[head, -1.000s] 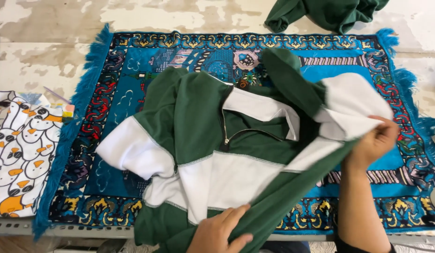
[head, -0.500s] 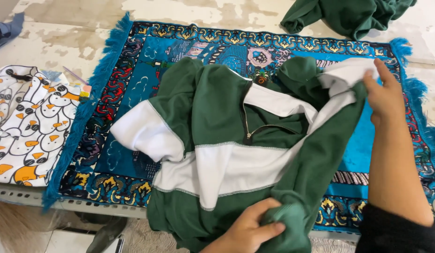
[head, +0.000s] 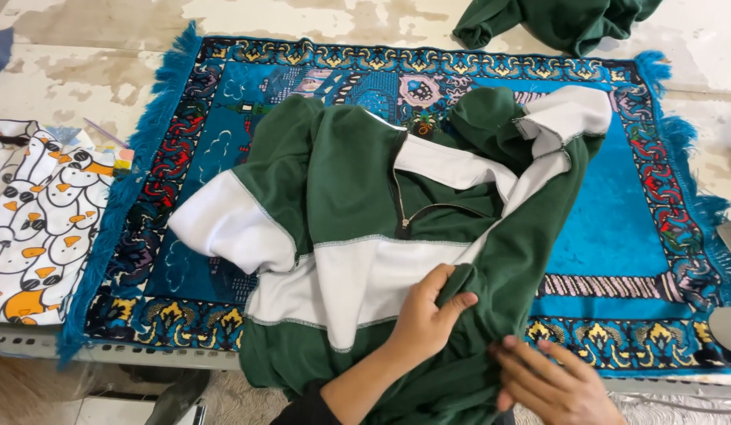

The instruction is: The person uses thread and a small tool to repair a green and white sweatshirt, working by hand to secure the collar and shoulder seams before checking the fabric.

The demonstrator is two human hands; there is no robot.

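Observation:
A green and white zip-neck pullover [head: 365, 228] lies inside out and crumpled on a blue patterned rug [head: 617, 220]. My left hand [head: 428, 315] pinches a fold of the green fabric near the garment's lower hem, at the rug's front edge. My right hand [head: 550, 382] rests flat on the green fabric just to the right of it, fingers spread and pressing down. One white-cuffed sleeve [head: 224, 228] sticks out to the left, another white part [head: 566, 114] lies at the upper right.
A second green garment [head: 554, 20] is bunched at the back of the worn white table [head: 82, 71]. A white cloth printed with cartoon penguins [head: 35, 220] lies at the left. A grey object [head: 727, 327] sits at the right edge.
My right hand let go of the upper right sleeve and came down to the hem beside my left hand. The sleeve now lies on the rug. The view shifted slightly.

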